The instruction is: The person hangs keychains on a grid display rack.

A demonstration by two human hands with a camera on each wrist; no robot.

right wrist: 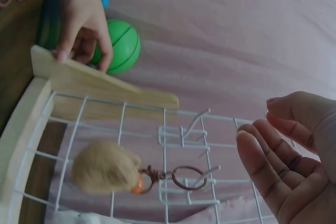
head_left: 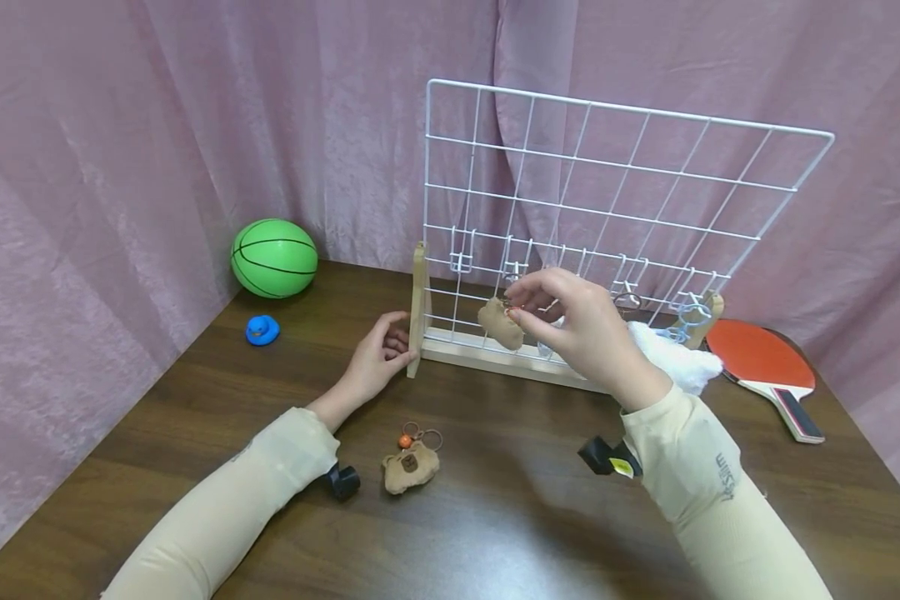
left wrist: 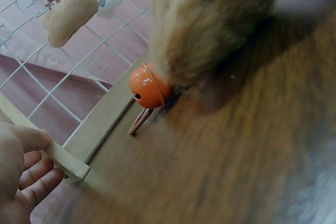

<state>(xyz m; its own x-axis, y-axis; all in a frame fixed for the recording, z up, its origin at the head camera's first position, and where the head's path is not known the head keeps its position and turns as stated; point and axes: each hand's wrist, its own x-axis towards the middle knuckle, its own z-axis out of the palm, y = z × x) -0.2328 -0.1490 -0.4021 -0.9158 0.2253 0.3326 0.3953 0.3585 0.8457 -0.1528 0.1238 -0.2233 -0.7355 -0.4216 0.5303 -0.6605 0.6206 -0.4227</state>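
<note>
My left hand [head_left: 375,354] grips the wooden side upright [head_left: 417,308] of a white wire grid rack [head_left: 607,204], its thumb on the near edge. In front of the grid is my right hand [head_left: 581,325], beside a tan plush keychain [head_left: 500,325]. The right wrist view shows that keychain's copper ring [right wrist: 189,178] looped over a white hook [right wrist: 212,171], with the right fingers [right wrist: 257,166] apart from it and holding nothing. A second tan bear keychain [head_left: 411,468] with an orange bell [head_left: 405,441] lies on the table. A white plush [head_left: 678,358] hangs at the grid's right.
A green ball [head_left: 274,258] and a blue rubber duck [head_left: 262,330] sit at the table's left. A red table tennis paddle [head_left: 765,362] lies right of the rack. Several more white hooks [head_left: 461,260] hang along the grid. Pink curtains [head_left: 345,125] stand close behind the table.
</note>
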